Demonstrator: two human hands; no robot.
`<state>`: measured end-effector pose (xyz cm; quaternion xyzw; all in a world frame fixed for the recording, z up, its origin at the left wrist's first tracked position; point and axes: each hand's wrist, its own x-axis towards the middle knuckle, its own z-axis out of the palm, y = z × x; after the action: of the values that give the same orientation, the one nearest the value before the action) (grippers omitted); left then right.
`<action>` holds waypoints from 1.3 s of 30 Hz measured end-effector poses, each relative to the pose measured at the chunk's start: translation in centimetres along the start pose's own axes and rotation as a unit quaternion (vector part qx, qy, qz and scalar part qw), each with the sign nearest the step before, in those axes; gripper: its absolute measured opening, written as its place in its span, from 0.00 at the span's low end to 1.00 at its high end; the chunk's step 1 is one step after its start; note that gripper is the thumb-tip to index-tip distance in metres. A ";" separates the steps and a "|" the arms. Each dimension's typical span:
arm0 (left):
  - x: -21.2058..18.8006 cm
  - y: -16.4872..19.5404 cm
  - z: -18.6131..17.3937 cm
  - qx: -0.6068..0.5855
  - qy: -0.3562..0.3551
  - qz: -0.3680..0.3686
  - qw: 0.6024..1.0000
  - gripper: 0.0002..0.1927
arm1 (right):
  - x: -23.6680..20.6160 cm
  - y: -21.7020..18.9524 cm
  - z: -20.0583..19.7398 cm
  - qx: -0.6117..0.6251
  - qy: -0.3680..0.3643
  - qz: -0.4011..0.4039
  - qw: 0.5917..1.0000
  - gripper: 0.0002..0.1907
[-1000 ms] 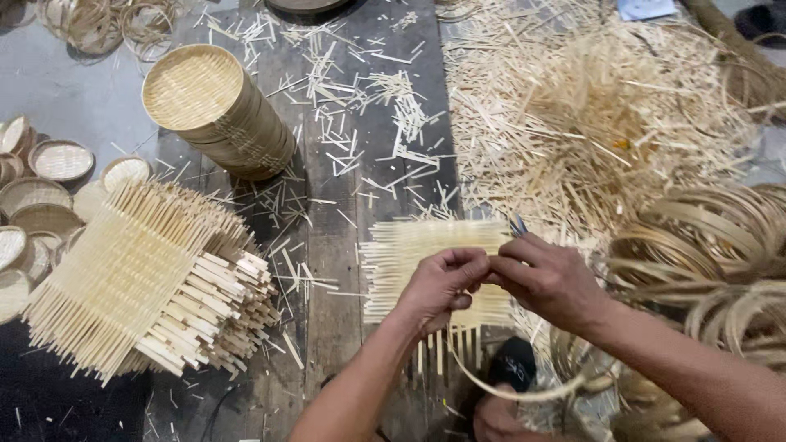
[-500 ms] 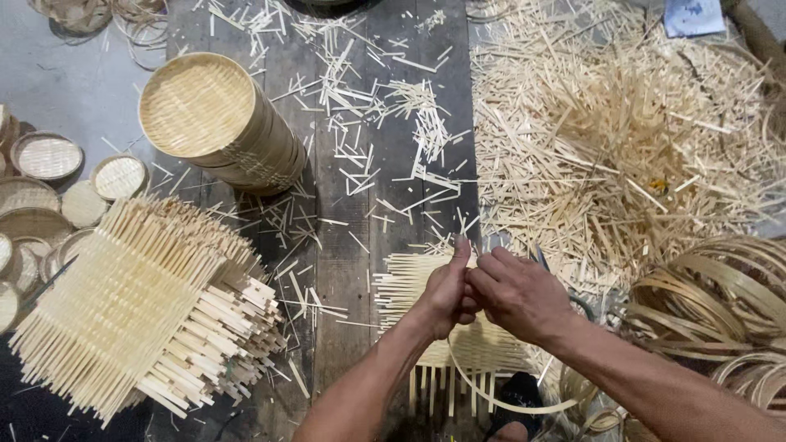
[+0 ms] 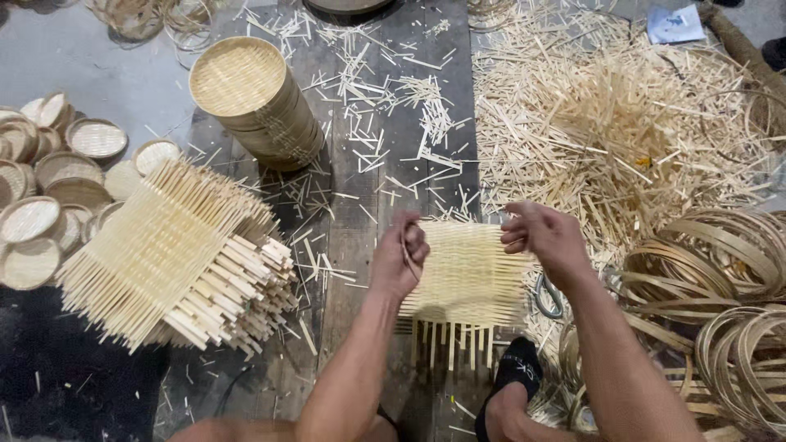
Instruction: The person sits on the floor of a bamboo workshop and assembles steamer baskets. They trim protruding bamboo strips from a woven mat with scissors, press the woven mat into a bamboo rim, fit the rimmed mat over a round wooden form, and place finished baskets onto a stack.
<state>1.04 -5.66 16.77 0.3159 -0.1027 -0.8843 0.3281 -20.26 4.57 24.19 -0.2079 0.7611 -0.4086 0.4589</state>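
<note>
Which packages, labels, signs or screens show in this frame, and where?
Paper sheet or packet: top right, on the floor beyond the loose strip pile; flat, crumpled, pale blue-white; too small to tell more.
Sock: bottom centre, black with a small white mark on it.
No signs or screens.
</note>
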 end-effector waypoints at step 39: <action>1.5 -1.3 -4.8 0.284 0.070 -0.140 0.946 0.10 | 3.3 11.2 0.8 0.172 -0.100 0.100 0.975 0.19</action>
<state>2.50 -5.45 11.78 0.4684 -0.2810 -0.8311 0.1046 -20.57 8.38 13.16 -0.0888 0.6469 -0.4625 0.5998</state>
